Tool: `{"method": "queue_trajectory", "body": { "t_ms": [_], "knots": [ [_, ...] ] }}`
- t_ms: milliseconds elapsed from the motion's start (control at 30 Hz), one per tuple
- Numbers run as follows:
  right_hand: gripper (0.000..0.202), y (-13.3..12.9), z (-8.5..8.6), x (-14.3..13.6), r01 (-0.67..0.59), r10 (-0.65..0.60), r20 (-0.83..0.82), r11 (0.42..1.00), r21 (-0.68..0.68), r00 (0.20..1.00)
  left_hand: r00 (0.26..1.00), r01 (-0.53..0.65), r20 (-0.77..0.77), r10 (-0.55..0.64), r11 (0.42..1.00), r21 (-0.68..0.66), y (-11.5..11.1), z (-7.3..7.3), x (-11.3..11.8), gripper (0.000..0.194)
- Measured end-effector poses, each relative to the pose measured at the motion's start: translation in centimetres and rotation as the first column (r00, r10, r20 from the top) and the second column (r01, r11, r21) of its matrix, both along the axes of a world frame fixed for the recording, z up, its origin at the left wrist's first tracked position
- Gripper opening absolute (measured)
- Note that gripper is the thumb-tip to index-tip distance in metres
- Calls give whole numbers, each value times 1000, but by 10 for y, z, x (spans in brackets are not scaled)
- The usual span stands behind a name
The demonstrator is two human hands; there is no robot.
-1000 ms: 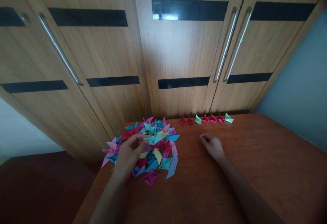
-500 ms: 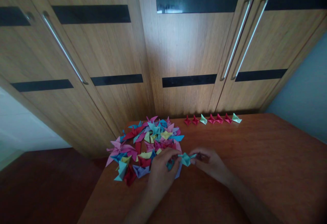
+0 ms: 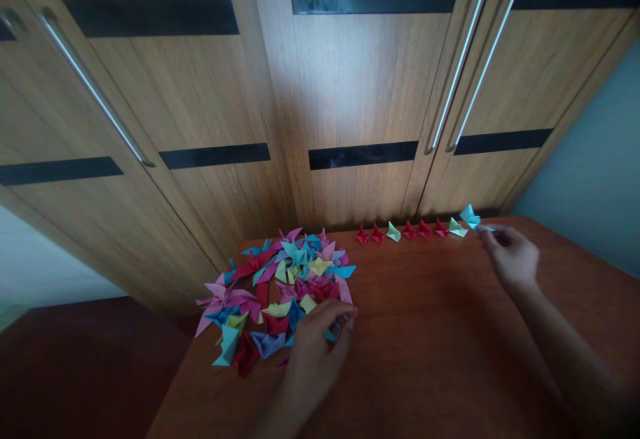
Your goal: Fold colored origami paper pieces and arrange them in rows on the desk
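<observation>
At the right end of a row along the table's back, my right hand [image 3: 513, 255] pinches a light blue origami crane [image 3: 470, 216] by one pointed end. The crane is just beside the pale green folded piece [image 3: 457, 227] that ends the row. My left hand [image 3: 320, 342] rests at the front right of a pile of folded paper cranes [image 3: 300, 252], its thumb and forefinger curled together with nothing seen between the tips. Pink, red, blue, yellow and purple pieces make up the pile; the left hand hides some of them.
Several small red and pale green folded pieces [image 3: 409, 229] stand in a line at the table's back edge. Behind them rises a wooden wardrobe [image 3: 355, 85] with long metal handles [image 3: 457, 65]. The brown table [image 3: 415, 359] ends at the left above a dark floor.
My right hand has carried the light blue crane from beside my left hand to the far right of the row. The left hand has let it go and stayed near the pile.
</observation>
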State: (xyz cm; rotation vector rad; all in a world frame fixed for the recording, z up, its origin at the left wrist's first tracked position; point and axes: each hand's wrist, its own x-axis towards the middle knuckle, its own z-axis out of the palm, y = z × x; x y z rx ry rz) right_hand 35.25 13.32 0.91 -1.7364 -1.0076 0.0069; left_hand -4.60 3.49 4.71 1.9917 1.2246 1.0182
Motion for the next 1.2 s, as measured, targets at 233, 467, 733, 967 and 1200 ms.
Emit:
{"method": "queue_trajectory", "body": {
  "t_ms": [233,467,733,967,1200],
  "knots": [
    [44,35,-44,86,299,-228,195,765,-570,954,1000,25,-1,-25,999,-35,-2,1,3,18],
    [44,66,-53,93,222,-98,216,701,-678,971,1000,23,-13,-24,999,-34,-2,-2,3,19],
    [45,72,-51,87,231,-89,238,696,-679,967,999,30,-21,-31,998,-49,-2,-1,3,20],
    [42,69,-47,83,231,-109,221,709,-666,969,999,46,-19,-47,998,-44,-3,0,3,20],
    [42,68,-48,82,235,-92,244,711,-662,965,999,47,-24,-48,998,-51,-3,-1,3,21]
  ]
}}
